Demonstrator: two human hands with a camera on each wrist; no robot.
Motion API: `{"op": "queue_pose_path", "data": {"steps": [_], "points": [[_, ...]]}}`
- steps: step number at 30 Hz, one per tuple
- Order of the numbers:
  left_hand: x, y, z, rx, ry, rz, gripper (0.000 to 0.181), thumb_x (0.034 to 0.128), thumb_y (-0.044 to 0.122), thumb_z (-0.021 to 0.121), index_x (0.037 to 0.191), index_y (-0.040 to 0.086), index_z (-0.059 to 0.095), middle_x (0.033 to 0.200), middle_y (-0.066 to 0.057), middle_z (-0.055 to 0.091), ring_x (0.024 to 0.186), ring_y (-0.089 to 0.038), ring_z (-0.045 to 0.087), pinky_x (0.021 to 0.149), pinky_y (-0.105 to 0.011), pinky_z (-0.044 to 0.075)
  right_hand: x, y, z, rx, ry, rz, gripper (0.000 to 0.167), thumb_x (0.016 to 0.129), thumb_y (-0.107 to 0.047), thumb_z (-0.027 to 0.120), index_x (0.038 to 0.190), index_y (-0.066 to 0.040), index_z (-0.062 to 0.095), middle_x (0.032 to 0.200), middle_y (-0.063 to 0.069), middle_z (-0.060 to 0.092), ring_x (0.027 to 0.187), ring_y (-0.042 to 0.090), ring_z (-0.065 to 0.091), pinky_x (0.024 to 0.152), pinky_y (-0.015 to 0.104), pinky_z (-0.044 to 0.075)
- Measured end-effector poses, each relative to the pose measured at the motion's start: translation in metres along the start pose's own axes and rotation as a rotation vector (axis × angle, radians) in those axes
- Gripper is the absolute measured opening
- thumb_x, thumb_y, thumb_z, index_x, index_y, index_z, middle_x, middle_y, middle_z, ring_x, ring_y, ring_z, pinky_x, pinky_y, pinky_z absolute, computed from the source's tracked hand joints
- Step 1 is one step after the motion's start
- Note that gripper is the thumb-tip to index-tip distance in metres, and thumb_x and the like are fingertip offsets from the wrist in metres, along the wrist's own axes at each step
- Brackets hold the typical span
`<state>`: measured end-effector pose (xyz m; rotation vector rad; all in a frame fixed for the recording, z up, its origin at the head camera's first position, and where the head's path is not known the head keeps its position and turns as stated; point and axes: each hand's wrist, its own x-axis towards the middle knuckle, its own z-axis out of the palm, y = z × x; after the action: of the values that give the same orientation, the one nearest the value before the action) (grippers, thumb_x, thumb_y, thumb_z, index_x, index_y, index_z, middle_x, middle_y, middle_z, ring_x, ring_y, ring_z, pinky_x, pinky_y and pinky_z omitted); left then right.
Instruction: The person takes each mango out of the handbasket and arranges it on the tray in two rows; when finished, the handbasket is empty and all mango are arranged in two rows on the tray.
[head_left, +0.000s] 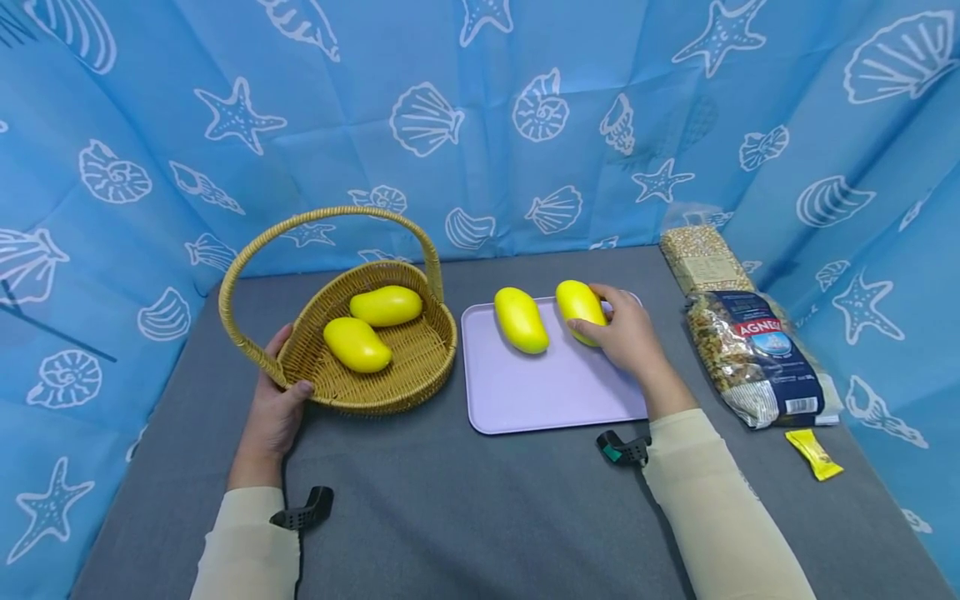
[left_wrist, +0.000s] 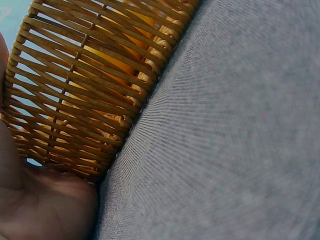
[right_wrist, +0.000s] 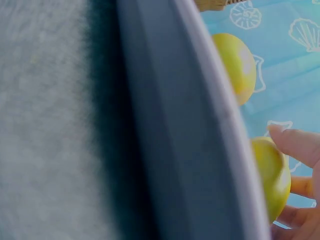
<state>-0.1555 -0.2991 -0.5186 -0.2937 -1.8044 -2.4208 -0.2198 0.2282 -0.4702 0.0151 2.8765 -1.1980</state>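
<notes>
My left hand [head_left: 276, 417] grips the left side of a wicker basket [head_left: 416, 354], its thumb at the rim near the foot of the tall arched handle. Two yellow mangoes, a nearer one [head_left: 357, 345] and a farther one [head_left: 386, 306], lie inside. On a pale purple tray [head_left: 517, 400], a mango [head_left: 521, 320] rests on the left. Beside it, my right hand [head_left: 626, 329] holds another mango [head_left: 579, 310] between thumb and fingers. In the right wrist view, the tray's rim [right_wrist: 220, 107] hides the lower part of this mango [right_wrist: 272, 175].
To the right of the tray lie a clear bag of grains [head_left: 705, 254], a printed AGNESI pack [head_left: 772, 346] and a small yellow wrapped packet [head_left: 814, 455]. A grey cloth [head_left: 450, 517] covers the table. Blue shell-print curtains [head_left: 480, 125] stand behind and at both sides.
</notes>
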Motion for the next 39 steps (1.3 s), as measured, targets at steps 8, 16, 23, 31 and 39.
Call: {"op": "queue_pose_path", "data": {"steps": [8, 16, 23, 31, 39], "points": [[0.000, 0.000, 0.000, 0.004, 0.001, 0.005, 0.083, 0.1055, 0.000, 0.071, 0.174, 0.014, 0.026, 0.168, -0.025, 0.031, 0.143, -0.034, 0.046, 0.109, -0.031, 0.049, 0.000, -0.001, -0.001, 0.012, -0.016, -0.012, 0.074, 0.106, -0.031, 0.076, 0.165, -0.001, 0.042, 0.161, 0.027, 0.044, 0.141, 0.049, 0.048, 0.113, 0.064, 0.043], [0.001, 0.001, 0.002, 0.003, 0.002, 0.002, 0.084, 0.1053, 0.000, 0.072, 0.174, 0.013, 0.025, 0.169, -0.025, 0.029, 0.145, -0.035, 0.043, 0.111, -0.032, 0.046, -0.001, -0.001, 0.000, 0.006, -0.008, -0.020, 0.072, 0.107, -0.030, 0.075, 0.164, 0.000, 0.043, 0.158, 0.027, 0.046, 0.141, 0.049, 0.048, 0.114, 0.065, 0.042], [-0.001, 0.002, 0.003, -0.009, 0.002, -0.001, 0.083, 0.1053, 0.003, 0.073, 0.174, 0.016, 0.027, 0.169, -0.025, 0.029, 0.144, -0.034, 0.044, 0.111, -0.032, 0.047, -0.002, -0.002, -0.001, -0.001, -0.007, -0.005, 0.072, 0.107, -0.030, 0.074, 0.165, -0.001, 0.042, 0.160, 0.027, 0.045, 0.141, 0.050, 0.047, 0.113, 0.065, 0.042], [-0.001, 0.001, 0.002, -0.012, 0.002, -0.005, 0.084, 0.1050, 0.003, 0.074, 0.174, 0.015, 0.027, 0.169, -0.025, 0.028, 0.145, -0.035, 0.043, 0.111, -0.032, 0.047, -0.004, -0.004, -0.010, 0.036, -0.025, 0.002, 0.073, 0.109, -0.037, 0.070, 0.167, -0.003, 0.040, 0.163, 0.028, 0.042, 0.135, 0.049, 0.053, 0.107, 0.065, 0.047], [-0.001, 0.002, 0.002, -0.010, 0.003, -0.003, 0.084, 0.1051, 0.003, 0.073, 0.174, 0.013, 0.026, 0.169, -0.026, 0.029, 0.145, -0.035, 0.043, 0.112, -0.032, 0.046, -0.010, -0.006, -0.030, 0.102, 0.049, -0.063, 0.071, 0.113, -0.043, 0.061, 0.166, -0.001, 0.040, 0.161, 0.030, 0.044, 0.134, 0.052, 0.054, 0.104, 0.066, 0.049]]}}
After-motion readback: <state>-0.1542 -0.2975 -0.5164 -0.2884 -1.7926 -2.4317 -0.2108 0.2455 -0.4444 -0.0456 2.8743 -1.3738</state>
